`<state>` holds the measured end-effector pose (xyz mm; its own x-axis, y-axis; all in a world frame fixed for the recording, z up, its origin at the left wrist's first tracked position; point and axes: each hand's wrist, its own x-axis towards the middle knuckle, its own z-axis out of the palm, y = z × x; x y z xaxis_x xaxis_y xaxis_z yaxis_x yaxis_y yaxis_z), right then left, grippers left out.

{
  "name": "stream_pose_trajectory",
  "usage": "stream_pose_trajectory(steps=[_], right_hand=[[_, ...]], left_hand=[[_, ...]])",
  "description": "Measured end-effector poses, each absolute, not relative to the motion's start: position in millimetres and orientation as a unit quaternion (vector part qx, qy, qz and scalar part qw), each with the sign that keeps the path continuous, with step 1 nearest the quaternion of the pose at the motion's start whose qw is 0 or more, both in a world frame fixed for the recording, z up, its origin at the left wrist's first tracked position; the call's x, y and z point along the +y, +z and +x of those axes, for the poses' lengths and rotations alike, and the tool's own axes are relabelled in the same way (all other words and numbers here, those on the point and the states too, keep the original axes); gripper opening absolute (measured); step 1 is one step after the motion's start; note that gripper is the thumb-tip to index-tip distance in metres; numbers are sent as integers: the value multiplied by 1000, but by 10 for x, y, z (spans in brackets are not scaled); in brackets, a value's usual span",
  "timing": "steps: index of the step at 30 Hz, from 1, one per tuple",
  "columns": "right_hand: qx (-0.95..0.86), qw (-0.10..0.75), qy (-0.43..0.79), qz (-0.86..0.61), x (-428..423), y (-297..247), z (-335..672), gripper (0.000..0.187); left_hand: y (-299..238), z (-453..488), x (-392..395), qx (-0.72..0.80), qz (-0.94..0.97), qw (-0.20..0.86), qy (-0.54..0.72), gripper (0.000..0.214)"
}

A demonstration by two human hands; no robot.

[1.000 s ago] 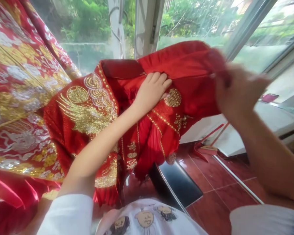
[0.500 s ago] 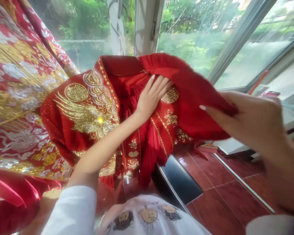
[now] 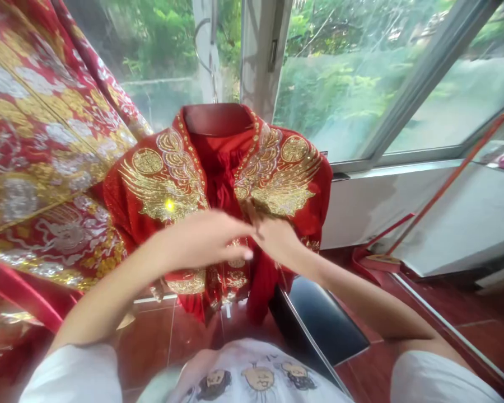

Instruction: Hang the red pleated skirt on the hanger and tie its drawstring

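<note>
A red jacket (image 3: 218, 145) with gold and silver embroidery hangs on a hanger (image 3: 213, 84) in front of the window, its front parted over a darker red gathered cloth. My left hand (image 3: 205, 238) is in front of the jacket's chest, slightly blurred, fingers stretched to the right and thumb apart, holding nothing visible. Its fingertips come close to my right hand (image 3: 275, 238) or touch it; I cannot tell which. The fingers of my right hand are closed at the jacket's front edge, below the gold wing embroidery (image 3: 283, 198), partly hidden by blur.
An embroidered red and gold garment (image 3: 37, 140) hangs at the left. Below right stands a black glossy surface with a metal edge (image 3: 323, 319). A red-handled broom or dustpan (image 3: 437, 190) leans by the white wall (image 3: 449, 224). The floor has red tiles (image 3: 147, 336).
The right front flap, lifted and turned out to the right by my right hand, now hangs back in place. My left hand has come out from the jacket's inside; both hands have met in front.
</note>
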<state>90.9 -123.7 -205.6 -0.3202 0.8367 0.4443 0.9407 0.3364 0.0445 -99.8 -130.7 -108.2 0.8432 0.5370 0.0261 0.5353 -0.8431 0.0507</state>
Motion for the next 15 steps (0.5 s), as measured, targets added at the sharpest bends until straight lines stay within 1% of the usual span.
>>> stream_pose_trajectory(steps=[1, 2, 3, 4, 5, 6, 7, 8, 9, 11, 12, 13, 15], right_hand=[[-802, 209, -123, -546, -1227, -1890, 967, 34], [-796, 260, -109, -536, -1198, -1693, 1041, 34], [-773, 331, -114, -529, -1145, -1478, 1123, 37], [-731, 416, -151, -520, -1067, -1257, 1207, 40], [-714, 449, -181, -506, -969, -1047, 1283, 40], [-733, 449, -184, -477, -860, -860, 1345, 40], [-765, 443, -153, -442, -750, -708, 1386, 45], [-804, 412, -95, -419, -649, -596, 1404, 48], [-834, 376, -35, -403, -567, -523, 1402, 46], [-849, 338, 61, -402, -469, -473, 1352, 29], [-840, 343, 84, -412, -452, -477, 1316, 22], [-827, 360, 90, -422, -452, -488, 1280, 20], [-805, 398, 87, -430, -473, -500, 1212, 29]], left_hand=[[-906, -1106, -1285, 285, 952, -21, 111, 33], [-739, -1212, -1239, 301, 925, -77, 217, 36], [-589, -1317, -1169, 327, 883, -130, 310, 37], [-464, -1419, -1080, 356, 840, -172, 371, 38], [-367, -1514, -975, 381, 814, -191, 394, 40], [-301, -1596, -861, 399, 811, -176, 389, 44], [-263, -1660, -746, 409, 826, -132, 364, 49], [-250, -1705, -638, 410, 848, -78, 327, 53], [-257, -1730, -544, 406, 866, -25, 292, 56], [-307, -1733, -413, 402, 879, 31, 255, 60], [-337, -1719, -381, 406, 875, 35, 261, 61], [-364, -1698, -369, 416, 866, 31, 278, 63], [-395, -1648, -389, 435, 842, 23, 318, 63]])
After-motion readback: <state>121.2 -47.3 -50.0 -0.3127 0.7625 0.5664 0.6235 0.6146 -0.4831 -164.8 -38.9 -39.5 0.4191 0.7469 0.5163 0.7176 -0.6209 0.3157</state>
